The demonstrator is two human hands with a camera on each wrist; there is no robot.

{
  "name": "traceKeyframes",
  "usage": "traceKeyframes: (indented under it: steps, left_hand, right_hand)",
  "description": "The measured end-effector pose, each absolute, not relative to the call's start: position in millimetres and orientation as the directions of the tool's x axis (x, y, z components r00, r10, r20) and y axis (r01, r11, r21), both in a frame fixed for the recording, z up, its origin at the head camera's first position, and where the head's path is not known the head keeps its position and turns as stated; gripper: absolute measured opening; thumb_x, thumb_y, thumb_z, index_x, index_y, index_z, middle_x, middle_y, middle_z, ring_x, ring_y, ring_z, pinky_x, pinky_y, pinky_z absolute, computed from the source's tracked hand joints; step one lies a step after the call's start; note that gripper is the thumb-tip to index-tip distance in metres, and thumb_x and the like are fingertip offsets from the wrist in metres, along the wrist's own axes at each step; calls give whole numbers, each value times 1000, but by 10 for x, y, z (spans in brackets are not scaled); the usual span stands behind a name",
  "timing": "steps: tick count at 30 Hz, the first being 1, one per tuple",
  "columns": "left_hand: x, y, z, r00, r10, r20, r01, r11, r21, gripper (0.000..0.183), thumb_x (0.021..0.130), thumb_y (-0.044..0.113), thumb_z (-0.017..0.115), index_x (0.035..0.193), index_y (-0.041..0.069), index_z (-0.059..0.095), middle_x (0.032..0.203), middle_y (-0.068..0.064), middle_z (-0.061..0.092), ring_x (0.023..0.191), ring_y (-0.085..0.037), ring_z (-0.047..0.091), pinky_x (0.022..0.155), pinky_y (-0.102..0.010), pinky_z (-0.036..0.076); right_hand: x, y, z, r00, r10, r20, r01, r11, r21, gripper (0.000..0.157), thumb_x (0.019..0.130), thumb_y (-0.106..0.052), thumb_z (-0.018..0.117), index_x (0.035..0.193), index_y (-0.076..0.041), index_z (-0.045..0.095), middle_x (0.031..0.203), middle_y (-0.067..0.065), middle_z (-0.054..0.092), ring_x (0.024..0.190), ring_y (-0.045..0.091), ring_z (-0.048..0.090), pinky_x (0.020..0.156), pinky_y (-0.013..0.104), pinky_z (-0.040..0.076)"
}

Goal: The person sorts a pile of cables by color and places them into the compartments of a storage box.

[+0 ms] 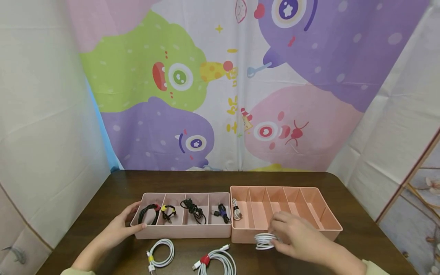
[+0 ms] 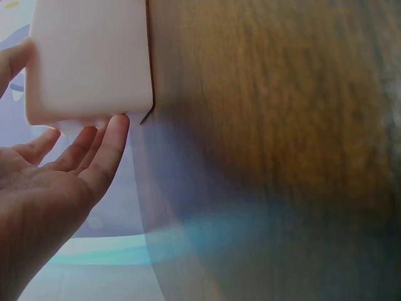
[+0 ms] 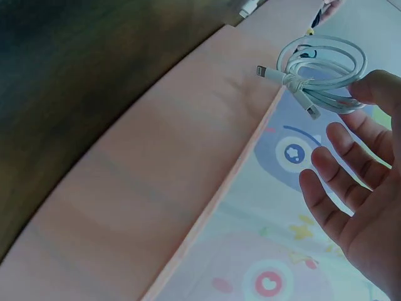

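My right hand (image 1: 297,236) pinches a coiled white charging cable (image 3: 326,69) between thumb and forefinger, the other fingers spread loosely. It is in front of the peach divided box (image 1: 252,236), and the coil overlaps the box's front wall in the head view. The coil is bound at its middle, with two plug ends sticking out. At the left end of the greyish-pink divided box (image 1: 182,231), my left hand (image 1: 118,225) rests its fingertips (image 2: 119,125) against the end wall, thumb near the front corner.
Bundled black cables (image 1: 194,210) lie in the greyish-pink box's compartments. One white cable bundle (image 1: 236,210) sits in the peach box's leftmost compartment. In front, on the dark wooden table (image 1: 185,250), are a yellow-tied white cable (image 1: 172,254) and a red-tied one (image 1: 225,256). A printed curtain (image 1: 227,152) hangs behind.
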State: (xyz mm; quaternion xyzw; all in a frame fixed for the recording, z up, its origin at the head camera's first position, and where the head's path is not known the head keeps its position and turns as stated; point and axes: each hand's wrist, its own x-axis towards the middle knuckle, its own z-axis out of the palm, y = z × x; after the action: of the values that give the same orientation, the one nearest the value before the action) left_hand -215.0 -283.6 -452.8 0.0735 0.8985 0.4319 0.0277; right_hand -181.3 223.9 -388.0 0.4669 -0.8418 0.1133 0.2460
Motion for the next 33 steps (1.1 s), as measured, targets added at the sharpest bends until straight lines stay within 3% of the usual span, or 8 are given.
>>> traceKeyframes:
  steps: [10, 13, 18, 23, 33]
  left_hand:
    - [-2150, -2837, -4528, -987, 158, 11, 106, 607, 788, 79, 85, 28, 69, 145, 2, 24, 141, -32, 35, 123, -50, 41, 89, -55, 45]
    - [-2143, -2834, -4527, -987, 159, 13, 109, 611, 784, 79, 85, 28, 69, 145, 1, 24, 140, -32, 35, 123, -50, 41, 89, -56, 45]
    - [-2147, -2837, -4535, -987, 159, 10, 107, 614, 782, 79, 85, 28, 68, 145, 1, 24, 140, -32, 35, 123, -51, 41, 90, -56, 44]
    - [-2156, -2843, -4539, -987, 159, 14, 110, 613, 783, 79, 85, 28, 68, 145, 2, 24, 140, -32, 35, 123, -50, 41, 90, -57, 43]
    - [-2145, -2837, -4526, -987, 160, 3, 102, 614, 783, 79, 86, 29, 68, 145, 3, 24, 141, -31, 35, 124, -50, 40, 90, -57, 43]
  right_hand:
    - [-1856, 2236, -3687, -451, -703, 550, -823, 566, 49, 22, 68, -19, 75, 82, -25, 59, 88, -18, 50, 78, 0, 50, 66, 22, 47]
    - [-1867, 2247, -3624, -476, -688, 547, -803, 594, 48, 22, 68, -20, 75, 82, -25, 58, 87, -18, 50, 78, 0, 49, 59, 20, 43]
    - [-1893, 2262, -3540, -491, -671, 556, -787, 615, 47, 21, 70, -21, 74, 81, -25, 57, 85, -17, 49, 78, 0, 47, 59, 20, 42]
    - [-1933, 2261, -3513, -473, -655, 589, -787, 614, 52, 19, 71, -20, 74, 81, -24, 58, 84, -16, 50, 78, 1, 47, 63, 19, 42]
    - [-2033, 2262, -3526, -506, -620, 600, -772, 635, 5, 19, 72, -18, 75, 81, -23, 59, 85, -15, 53, 79, 2, 50, 65, 23, 46]
